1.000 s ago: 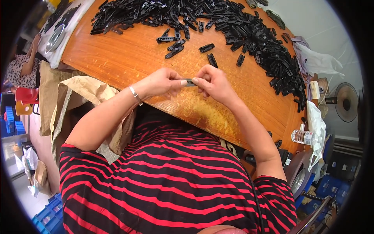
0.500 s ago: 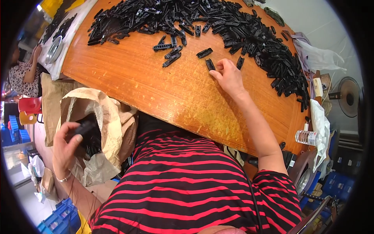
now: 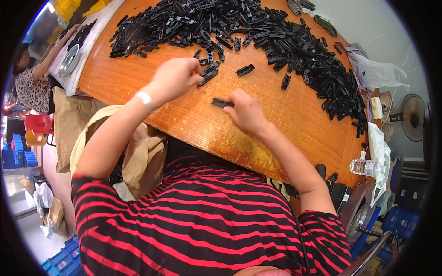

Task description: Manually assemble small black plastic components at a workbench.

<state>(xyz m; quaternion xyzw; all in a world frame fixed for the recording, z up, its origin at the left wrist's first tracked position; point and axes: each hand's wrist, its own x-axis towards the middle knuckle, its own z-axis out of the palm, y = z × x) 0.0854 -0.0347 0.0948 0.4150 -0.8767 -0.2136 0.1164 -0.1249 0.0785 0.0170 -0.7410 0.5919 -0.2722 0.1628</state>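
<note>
My right hand (image 3: 248,110) pinches a black plastic clip-like part (image 3: 222,102) just above the worn middle of the wooden table (image 3: 184,115). My left hand (image 3: 177,79) is over the table further left, its fingers bent and slightly apart. Its fingertips are at the end of a loose black part (image 3: 208,78); whether they touch it I cannot tell. Another single black part (image 3: 245,70) lies between the hands and the big pile, and one more (image 3: 285,82) rests to the right. The pile of black parts (image 3: 202,25) curves along the table's far and right sides.
An open brown paper sack (image 3: 145,158) stands at the table's near left edge, partly behind my left arm. A plastic bottle (image 3: 361,167) lies at the right edge, near a fan (image 3: 412,118). Another person (image 3: 37,85) works at a neighbouring table with a metal bowl (image 3: 69,60).
My left hand has left the sack, where it held a dark part, and has come over the table. My right hand has picked up a black part and drawn it nearer and left.
</note>
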